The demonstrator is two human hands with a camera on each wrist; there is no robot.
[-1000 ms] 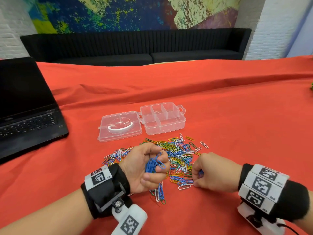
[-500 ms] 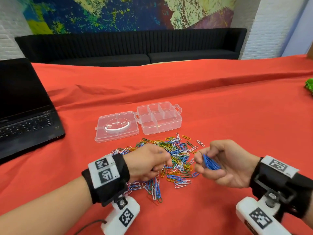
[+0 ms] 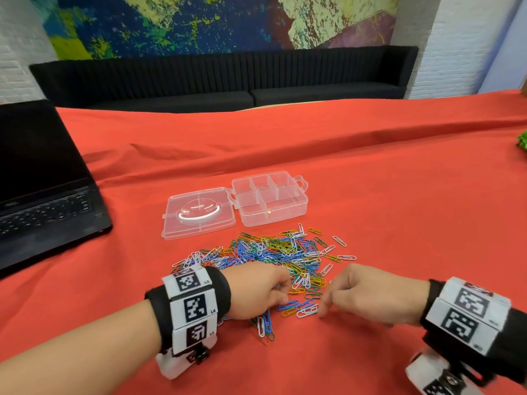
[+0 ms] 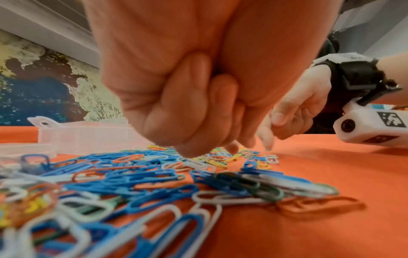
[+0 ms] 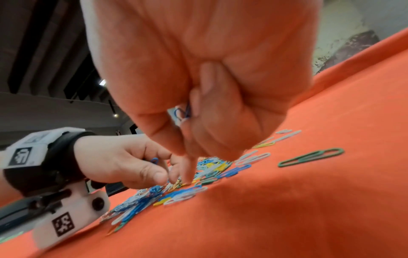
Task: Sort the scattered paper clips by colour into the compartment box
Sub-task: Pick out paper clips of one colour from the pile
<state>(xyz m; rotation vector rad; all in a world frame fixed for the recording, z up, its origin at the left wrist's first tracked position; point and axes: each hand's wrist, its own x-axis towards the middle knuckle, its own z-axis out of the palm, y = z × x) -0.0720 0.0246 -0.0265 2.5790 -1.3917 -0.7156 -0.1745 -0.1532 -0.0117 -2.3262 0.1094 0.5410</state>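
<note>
A pile of mixed-colour paper clips (image 3: 285, 252) lies on the red cloth in front of the clear compartment box (image 3: 273, 220), whose compartments look bare. My left hand (image 3: 281, 289) is curled over the near side of the pile, fingertips (image 4: 194, 153) down among the clips. In the right wrist view it pinches a blue clip (image 5: 154, 160). My right hand (image 3: 325, 303) hovers at the pile's near right edge. It holds a bunch of blue clips (image 5: 184, 111) in its curled fingers, with one finger (image 5: 187, 172) reaching down to the clips.
The box's open lid (image 3: 199, 215) lies flat to its left. An open black laptop (image 3: 42, 181) stands at the far left. A green object (image 3: 523, 142) shows at the right edge. A black sofa runs behind the table.
The bunch of blue clips passed from my left palm to my right hand. Both hands then dropped back to the near edge of the pile, knuckles up.
</note>
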